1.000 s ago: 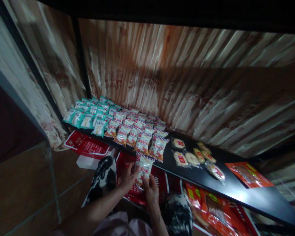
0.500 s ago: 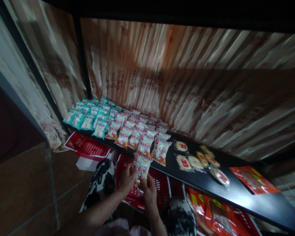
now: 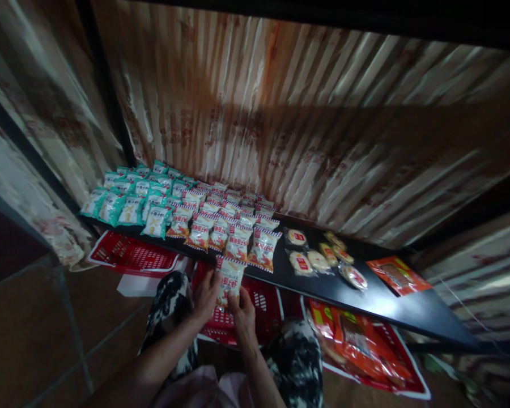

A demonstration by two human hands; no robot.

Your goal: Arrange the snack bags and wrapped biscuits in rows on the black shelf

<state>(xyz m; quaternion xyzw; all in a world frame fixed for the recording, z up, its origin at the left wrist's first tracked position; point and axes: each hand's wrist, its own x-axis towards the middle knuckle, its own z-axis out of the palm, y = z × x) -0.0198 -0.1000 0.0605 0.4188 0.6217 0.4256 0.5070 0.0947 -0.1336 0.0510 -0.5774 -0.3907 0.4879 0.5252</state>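
Between my two hands is a white and orange snack bag (image 3: 229, 279) with a striped top edge. My left hand (image 3: 207, 294) grips its left side, and my right hand (image 3: 243, 315) pinches its lower right side with the thumb in front. The bag is held upright in front of the shelf edge, above a red basket (image 3: 261, 303). Just behind it, matching snack bags (image 3: 237, 242) stand in rows on the black shelf (image 3: 287, 279). Teal and white snack bags (image 3: 131, 209) fill the shelf's left end.
Right of the rows lie several wrapped round pastries (image 3: 301, 263) and a flat orange packet (image 3: 397, 275). Under the shelf are a red basket (image 3: 131, 252) at left and orange packets (image 3: 361, 340) in another basket at right. A pleated curtain (image 3: 246, 113) hangs behind.
The view has shifted, so the shelf and its goods appear further left, with more of the right end showing. Both hands keep hold of the same bag in front of the shelf.
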